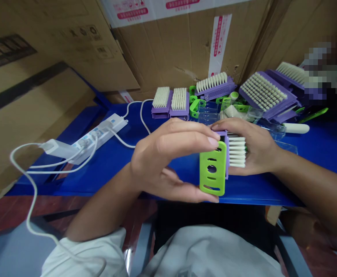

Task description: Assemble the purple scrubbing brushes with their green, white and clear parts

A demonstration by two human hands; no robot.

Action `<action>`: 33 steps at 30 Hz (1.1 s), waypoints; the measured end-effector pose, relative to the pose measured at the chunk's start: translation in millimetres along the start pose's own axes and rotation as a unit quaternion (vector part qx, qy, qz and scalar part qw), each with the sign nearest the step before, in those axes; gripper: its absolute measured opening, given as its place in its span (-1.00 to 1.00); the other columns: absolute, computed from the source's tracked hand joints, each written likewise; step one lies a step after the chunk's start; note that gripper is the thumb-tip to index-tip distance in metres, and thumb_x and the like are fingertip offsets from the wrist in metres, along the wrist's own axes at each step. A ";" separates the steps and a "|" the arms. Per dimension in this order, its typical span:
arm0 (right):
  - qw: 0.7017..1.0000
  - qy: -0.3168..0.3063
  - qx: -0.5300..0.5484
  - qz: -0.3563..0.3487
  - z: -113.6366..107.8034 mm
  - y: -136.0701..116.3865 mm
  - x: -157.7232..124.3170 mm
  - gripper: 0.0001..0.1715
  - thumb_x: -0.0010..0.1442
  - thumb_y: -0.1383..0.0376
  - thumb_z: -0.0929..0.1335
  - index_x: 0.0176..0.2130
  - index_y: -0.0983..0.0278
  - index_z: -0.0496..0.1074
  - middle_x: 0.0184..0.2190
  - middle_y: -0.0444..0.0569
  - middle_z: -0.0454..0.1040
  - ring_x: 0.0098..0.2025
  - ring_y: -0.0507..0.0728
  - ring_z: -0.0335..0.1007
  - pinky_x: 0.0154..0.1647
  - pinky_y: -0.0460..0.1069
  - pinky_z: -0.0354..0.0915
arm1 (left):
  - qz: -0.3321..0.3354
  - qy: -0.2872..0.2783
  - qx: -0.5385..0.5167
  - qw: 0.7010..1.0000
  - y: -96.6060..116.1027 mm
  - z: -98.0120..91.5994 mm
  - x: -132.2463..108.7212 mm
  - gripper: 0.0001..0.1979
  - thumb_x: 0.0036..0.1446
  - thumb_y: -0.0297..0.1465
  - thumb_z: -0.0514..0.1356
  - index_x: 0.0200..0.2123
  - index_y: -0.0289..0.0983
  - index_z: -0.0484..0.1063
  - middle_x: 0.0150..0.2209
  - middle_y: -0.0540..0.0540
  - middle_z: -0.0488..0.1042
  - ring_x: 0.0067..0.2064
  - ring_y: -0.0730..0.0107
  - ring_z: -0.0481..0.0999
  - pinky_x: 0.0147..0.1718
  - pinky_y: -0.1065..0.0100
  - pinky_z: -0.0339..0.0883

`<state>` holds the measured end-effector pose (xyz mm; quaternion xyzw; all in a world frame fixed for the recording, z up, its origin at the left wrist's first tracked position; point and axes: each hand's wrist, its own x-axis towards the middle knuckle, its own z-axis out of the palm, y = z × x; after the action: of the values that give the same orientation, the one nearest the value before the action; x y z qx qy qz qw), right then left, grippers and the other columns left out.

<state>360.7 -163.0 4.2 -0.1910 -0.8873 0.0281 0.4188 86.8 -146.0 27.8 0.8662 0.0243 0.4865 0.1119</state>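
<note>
My left hand [168,161] grips a lime-green slotted plastic plate [212,181] by its ends, fingers along the top and thumb at the bottom. The plate has a round hole in its middle and lies close against a purple brush head with white bristles [237,152]. Around the far side of that brush head curls my right hand [256,148], with the bristles facing its palm. Whether plate and brush head are joined cannot be made out. Both hands are above the front part of the blue table [180,181].
Purple brush heads [179,102] with white bristles stand at the back, with larger ones [268,94] at right. Green parts [197,107] and clear plastic pieces [208,111] lie between. A power strip [99,134] with white cables is at left. Cardboard boxes [168,54] wall the back.
</note>
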 end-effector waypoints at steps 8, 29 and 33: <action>1.000 -0.001 -0.003 -0.019 -0.2 -3.7 2.6 -0.06 0.22 -0.02 0.62 0.40 0.14 0.35 0.09 0.15 0.71 0.10 0.35 0.75 0.12 0.22 0.67 | 0.046 0.061 0.020 0.997 -0.6 7.6 9.1 -0.32 0.18 0.03 0.52 0.23 -0.15 0.49 -0.03 -0.09 0.77 0.01 0.15 0.81 -0.02 0.19 0.80; 0.999 0.026 0.026 -0.035 0.6 -1.6 3.4 -0.21 0.29 -0.06 0.57 0.36 0.10 0.41 0.11 0.09 0.73 0.13 0.36 0.75 0.17 0.21 0.68 | 0.047 0.015 -0.010 0.999 2.0 11.1 12.3 -0.25 0.11 0.04 0.56 0.25 -0.13 0.47 0.04 -0.10 0.75 0.09 0.09 0.79 0.07 0.14 0.76; 0.997 -0.032 0.062 -0.028 -12.0 -1.5 6.2 -0.27 0.34 -0.09 0.55 0.33 0.14 0.46 0.15 0.15 0.71 0.22 0.38 0.71 0.25 0.23 0.65 | 0.047 0.025 0.005 0.999 4.4 12.8 9.1 -0.36 0.22 0.03 0.50 0.20 -0.20 0.51 0.09 -0.09 0.74 0.11 0.12 0.79 0.12 0.23 0.75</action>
<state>365.7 -163.5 16.9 -0.1386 -0.9019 0.0772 0.4018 102.2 -151.1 29.9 0.8543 -0.0113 0.5128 0.0842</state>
